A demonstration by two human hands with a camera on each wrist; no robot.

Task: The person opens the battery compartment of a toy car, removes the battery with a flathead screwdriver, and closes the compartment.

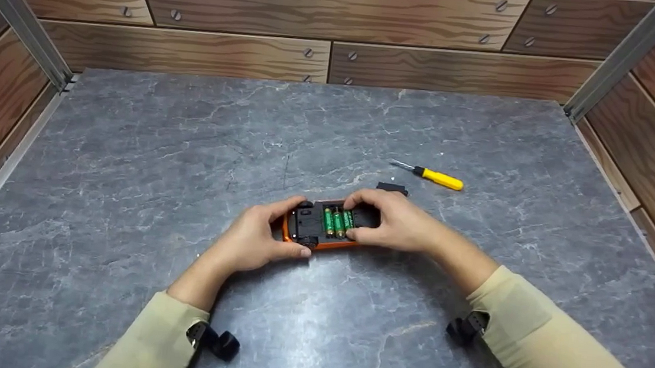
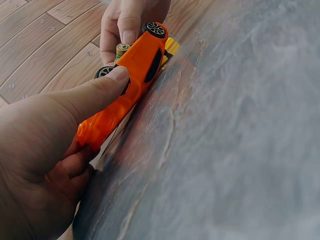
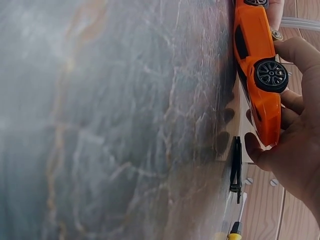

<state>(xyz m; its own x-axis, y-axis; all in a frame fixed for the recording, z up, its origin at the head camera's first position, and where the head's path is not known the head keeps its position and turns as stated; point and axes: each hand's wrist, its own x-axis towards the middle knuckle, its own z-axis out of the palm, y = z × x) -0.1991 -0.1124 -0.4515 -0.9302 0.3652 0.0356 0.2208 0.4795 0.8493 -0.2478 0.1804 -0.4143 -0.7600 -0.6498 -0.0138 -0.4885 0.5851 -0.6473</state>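
Observation:
An orange toy car (image 1: 309, 224) lies upside down on the table, its black underside facing up. Green batteries (image 1: 329, 222) sit side by side in its opened compartment. My left hand (image 1: 255, 234) grips one end of the car, thumb along the near side and fingers on the far side. With thumb and forefinger, my right hand (image 1: 404, 223) pinches the rightmost battery (image 1: 349, 218) by its ends. In the left wrist view, a battery end (image 2: 123, 47) stands above the car's edge. The right wrist view shows the car's wheel (image 3: 271, 75) beside the right hand.
Just behind my right hand lies a black battery cover (image 1: 392, 188). Farther back is a screwdriver (image 1: 442, 179) with a yellow handle. A tiny pale bit (image 1: 392, 178) rests near the cover. Wood-patterned walls (image 1: 331, 6) border the grey marbled table (image 1: 160, 134).

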